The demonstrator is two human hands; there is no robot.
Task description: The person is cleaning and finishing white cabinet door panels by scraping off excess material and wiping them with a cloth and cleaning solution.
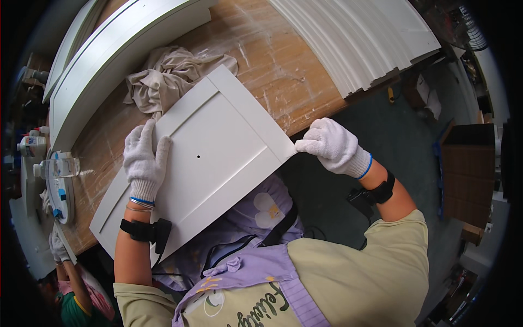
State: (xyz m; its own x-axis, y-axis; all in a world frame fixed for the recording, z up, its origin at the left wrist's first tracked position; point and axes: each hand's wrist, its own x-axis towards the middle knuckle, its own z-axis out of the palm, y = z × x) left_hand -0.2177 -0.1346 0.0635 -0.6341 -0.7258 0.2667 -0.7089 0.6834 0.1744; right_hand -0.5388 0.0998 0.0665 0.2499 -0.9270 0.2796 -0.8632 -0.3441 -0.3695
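Note:
A white framed cabinet-door-like panel [207, 163] with a small dark hole lies tilted across the near edge of the workbench, partly overhanging toward my body. My left hand [144, 158], in a white knit glove, rests flat on the panel's left part, thumb spread from the fingers. At the panel's right corner, my right hand [332, 146], gloved the same way, is closed with thumb and forefinger pinching the corner. Its other fingers are curled in. Just beyond the panel, a crumpled beige cloth [169, 76] touches its far edge.
The wooden workbench [283, 71] carries stacked white panels [359, 38] at far right and long white boards [109, 60] at far left. Bottles [32, 146] and a clear container [61, 168] stand left. A co-worker's gloved hands [58, 245] show lower left. A brown box [467, 174] stands right.

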